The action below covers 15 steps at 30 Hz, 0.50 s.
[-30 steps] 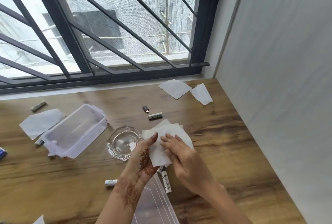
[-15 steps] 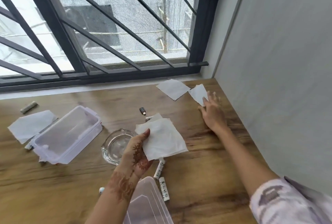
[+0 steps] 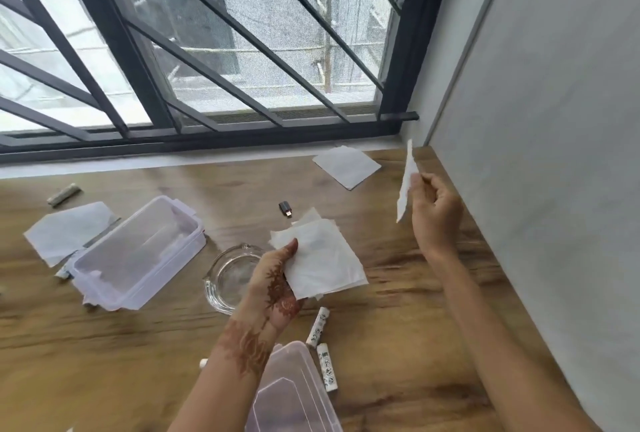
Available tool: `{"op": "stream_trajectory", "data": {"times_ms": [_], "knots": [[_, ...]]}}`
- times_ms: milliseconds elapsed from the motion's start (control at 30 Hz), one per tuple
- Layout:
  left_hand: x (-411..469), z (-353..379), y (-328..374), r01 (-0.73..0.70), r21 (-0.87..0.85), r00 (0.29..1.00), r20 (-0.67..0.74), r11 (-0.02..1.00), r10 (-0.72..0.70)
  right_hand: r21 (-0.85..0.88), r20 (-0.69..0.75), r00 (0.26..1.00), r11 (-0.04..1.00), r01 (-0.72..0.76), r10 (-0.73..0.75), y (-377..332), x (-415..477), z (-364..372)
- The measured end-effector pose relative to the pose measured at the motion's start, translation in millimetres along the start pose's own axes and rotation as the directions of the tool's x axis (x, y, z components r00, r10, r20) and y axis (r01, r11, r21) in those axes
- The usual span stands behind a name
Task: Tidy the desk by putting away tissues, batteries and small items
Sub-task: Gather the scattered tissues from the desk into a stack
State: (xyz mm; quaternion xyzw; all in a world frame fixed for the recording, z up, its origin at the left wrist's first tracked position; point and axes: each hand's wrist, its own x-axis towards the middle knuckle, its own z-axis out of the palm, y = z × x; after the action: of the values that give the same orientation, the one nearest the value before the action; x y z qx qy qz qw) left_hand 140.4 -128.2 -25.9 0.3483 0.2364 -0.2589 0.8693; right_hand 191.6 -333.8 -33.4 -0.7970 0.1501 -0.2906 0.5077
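My left hand [image 3: 280,279] holds a small stack of white tissues [image 3: 322,258] above the wooden desk [image 3: 138,345], thumb on top. My right hand [image 3: 434,215] pinches a single tissue [image 3: 406,186], lifted edge-on near the right wall. Another tissue [image 3: 346,165] lies flat by the window sill, and one more tissue [image 3: 65,231] lies at the left. Two white batteries [image 3: 317,326] [image 3: 327,367] lie below my left hand. A small black adapter [image 3: 286,209] sits behind the stack.
An open clear plastic box [image 3: 138,255] stands at the left, a glass ashtray [image 3: 230,279] beside my left hand, and a clear lid [image 3: 294,393] at the near edge. Another battery [image 3: 64,194] lies far left. A grey wall borders the desk's right side.
My right hand left the stack, reached to the far right tissue, and has picked it up off the desk. My left hand keeps holding the stack.
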Motion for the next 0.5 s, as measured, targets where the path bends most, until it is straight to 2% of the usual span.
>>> {"op": "stream_trajectory", "data": {"times_ms": [67, 167, 333, 433, 500], "knots": [[0.8, 1.1, -0.1, -0.008, -0.013, 1.0, 0.0, 1.0, 0.008, 0.021, 0.036, 0.992, 0.993, 0.12, -0.121, -21.7, -16.7, -3.5], [4.7, 1.4, -1.1, -0.018, -0.045, 1.0, -0.012, 0.999, 0.018, 0.058, 0.192, 0.944, 0.963, 0.262, -0.269, -40.2, -46.9, 2.2], [3.4, 2.2, -3.8, -0.023, -0.119, 0.999, 0.044, 0.993, 0.029, 0.125, 0.52, 0.729, 0.883, 0.452, -0.446, -32.3, -100.5, 21.5], [-0.3, 0.4, -2.7, 0.009, -0.192, 0.997, 0.074, 0.981, 0.006, 0.13, 0.611, 0.587, 0.798, 0.588, -0.532, -20.8, -120.7, 29.6], [-3.3, -3.4, -0.3, 0.035, -0.166, 0.996, 0.09, 0.986, -0.02, 0.114, 0.66, 0.544, 0.785, 0.609, -0.518, -19.3, -125.8, 29.5]]}}
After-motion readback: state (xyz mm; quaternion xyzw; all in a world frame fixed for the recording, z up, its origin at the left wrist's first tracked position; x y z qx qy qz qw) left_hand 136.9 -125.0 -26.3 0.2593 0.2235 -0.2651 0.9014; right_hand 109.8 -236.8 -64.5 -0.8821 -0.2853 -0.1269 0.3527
